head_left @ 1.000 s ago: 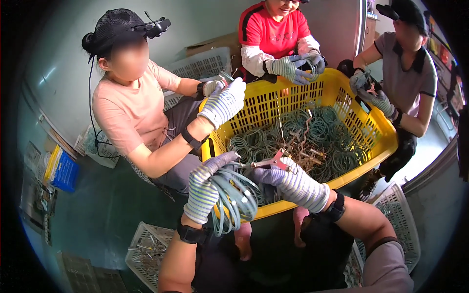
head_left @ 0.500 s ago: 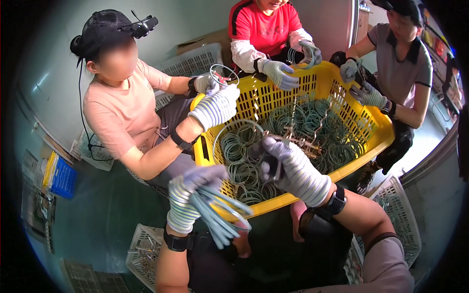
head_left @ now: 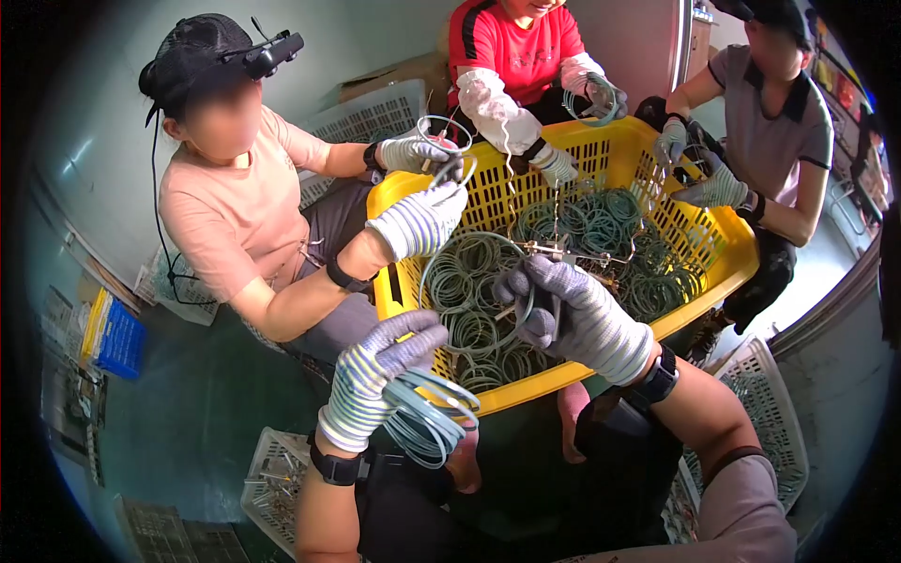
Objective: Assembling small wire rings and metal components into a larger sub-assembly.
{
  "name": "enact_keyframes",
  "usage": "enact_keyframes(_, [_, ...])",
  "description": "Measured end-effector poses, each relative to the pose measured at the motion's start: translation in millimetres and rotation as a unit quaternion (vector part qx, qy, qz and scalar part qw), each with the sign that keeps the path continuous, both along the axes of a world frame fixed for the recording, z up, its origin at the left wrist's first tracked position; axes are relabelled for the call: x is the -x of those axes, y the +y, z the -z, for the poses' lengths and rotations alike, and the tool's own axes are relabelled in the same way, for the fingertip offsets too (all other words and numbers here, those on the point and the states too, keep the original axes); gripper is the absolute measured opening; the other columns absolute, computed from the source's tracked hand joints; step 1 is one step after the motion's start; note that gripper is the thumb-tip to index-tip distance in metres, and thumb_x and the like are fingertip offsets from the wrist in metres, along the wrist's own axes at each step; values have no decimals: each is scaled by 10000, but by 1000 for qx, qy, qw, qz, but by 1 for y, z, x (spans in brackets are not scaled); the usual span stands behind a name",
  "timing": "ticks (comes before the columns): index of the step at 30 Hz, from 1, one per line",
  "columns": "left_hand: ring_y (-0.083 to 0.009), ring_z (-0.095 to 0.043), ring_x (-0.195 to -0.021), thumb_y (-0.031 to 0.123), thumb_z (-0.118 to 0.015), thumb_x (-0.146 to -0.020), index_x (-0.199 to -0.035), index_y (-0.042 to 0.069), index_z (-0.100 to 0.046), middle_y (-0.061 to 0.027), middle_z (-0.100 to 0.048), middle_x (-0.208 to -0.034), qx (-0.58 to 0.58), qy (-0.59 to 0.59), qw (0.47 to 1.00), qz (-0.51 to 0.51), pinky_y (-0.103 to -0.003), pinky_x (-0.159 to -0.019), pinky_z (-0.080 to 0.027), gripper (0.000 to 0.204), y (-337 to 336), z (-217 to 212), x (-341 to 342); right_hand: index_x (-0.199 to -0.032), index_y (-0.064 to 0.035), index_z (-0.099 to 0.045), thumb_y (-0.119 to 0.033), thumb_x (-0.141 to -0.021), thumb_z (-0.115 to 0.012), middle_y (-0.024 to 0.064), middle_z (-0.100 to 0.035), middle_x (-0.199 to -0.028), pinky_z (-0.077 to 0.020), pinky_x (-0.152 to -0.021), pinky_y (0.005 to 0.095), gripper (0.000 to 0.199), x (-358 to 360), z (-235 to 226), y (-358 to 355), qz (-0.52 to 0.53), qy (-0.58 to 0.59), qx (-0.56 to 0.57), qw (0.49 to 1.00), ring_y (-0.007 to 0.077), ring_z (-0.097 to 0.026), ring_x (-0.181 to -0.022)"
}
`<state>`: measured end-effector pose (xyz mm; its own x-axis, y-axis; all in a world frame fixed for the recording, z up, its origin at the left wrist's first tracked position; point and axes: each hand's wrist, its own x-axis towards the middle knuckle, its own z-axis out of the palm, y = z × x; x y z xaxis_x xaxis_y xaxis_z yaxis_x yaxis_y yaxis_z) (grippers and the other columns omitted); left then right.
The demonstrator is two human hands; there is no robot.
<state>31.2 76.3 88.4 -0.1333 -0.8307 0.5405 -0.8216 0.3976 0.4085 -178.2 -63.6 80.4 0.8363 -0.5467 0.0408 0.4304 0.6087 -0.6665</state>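
Note:
My left hand (head_left: 377, 371), in a striped glove with grey fingers, has a bundle of thin blue-grey rings (head_left: 427, 418) hanging from its curled grip, left of a yellow basket. My right hand (head_left: 587, 319), gloved alike, is closed over the basket's near part. Its fingers pinch the side of one large loop (head_left: 434, 258); a small dark item against the palm is too unclear to name. Inside the yellow basket (head_left: 526, 396) lie many similar coiled rings (head_left: 469, 272). Just beyond my right fingertips is a metal bar with fittings (head_left: 572, 253).
A person in pink (head_left: 225, 206) at left holds a ring and a red item. Across the basket, a person in red (head_left: 516, 47) holds rings; at right sits one in grey (head_left: 774, 122). White crates (head_left: 267, 469) stand beside me, and a blue bin (head_left: 120, 340) at far left.
My left hand has steadied, and its bundle has swung into clearer view. My right hand has shifted slightly right. The hand of the person in red has reached lower into the basket.

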Motion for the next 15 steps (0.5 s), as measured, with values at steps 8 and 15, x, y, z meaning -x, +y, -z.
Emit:
enact_keyframes(8, [-163,-655,-665,162,-691,-753,-1033,149,-673,-58,-645,-1002,-87,-31,995,43,-282,-598,-534,280,9,10,3,-903,-34,-550,-299,-929,-544,58,-585,-869,-403,-448,191,266,-2,3,0,-68,-31,-11,997,54,-486,-489])
enact_keyframes(15, [-80,-567,-693,-59,-641,-758,-1099,74,-649,-90,-603,-1033,-73,505,859,-27,-198,-626,-476,366,6,4,15,-897,-32,-556,-319,-917,-559,60,-595,-859,-419,-452,193,288,1,3,-5,-56,-38,6,998,66,-504,-476])
